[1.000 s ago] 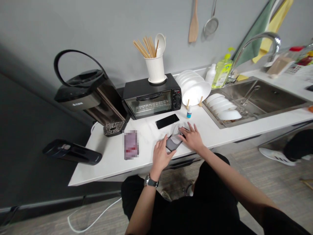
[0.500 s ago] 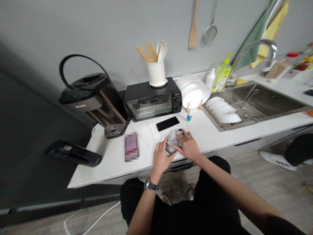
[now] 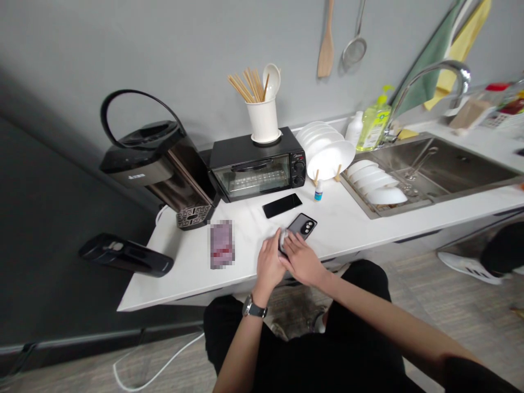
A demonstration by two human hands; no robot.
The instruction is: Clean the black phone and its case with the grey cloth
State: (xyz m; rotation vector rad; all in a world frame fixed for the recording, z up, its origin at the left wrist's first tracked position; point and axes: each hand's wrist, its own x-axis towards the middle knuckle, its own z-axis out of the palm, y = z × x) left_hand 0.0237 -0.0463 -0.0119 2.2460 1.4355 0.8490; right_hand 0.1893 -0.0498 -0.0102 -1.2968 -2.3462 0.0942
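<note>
Grey phone case [image 3: 300,224] under both hands, its camera end jutting ahead and right of the fingers.
The case lies flat on the table [image 3: 245,232], its long axis slanting from the left fingertips at its near-left end, out past the right fingers. The right hand [image 3: 305,263] is nearer its middle, reaching in from the right, palm down, fingers close together over a small pale cloth [image 3: 284,237]; whether they pinch or only press it, I cannot tell. The left hand [image 3: 270,265] slants forward from below, fingers narrow beside the covered end; their hold is hidden. Thumbs nearly meet. A dark phone [image 3: 282,206] lies just beyond the fingers, a small bottle [image 3: 318,192] upright farther right.
</note>
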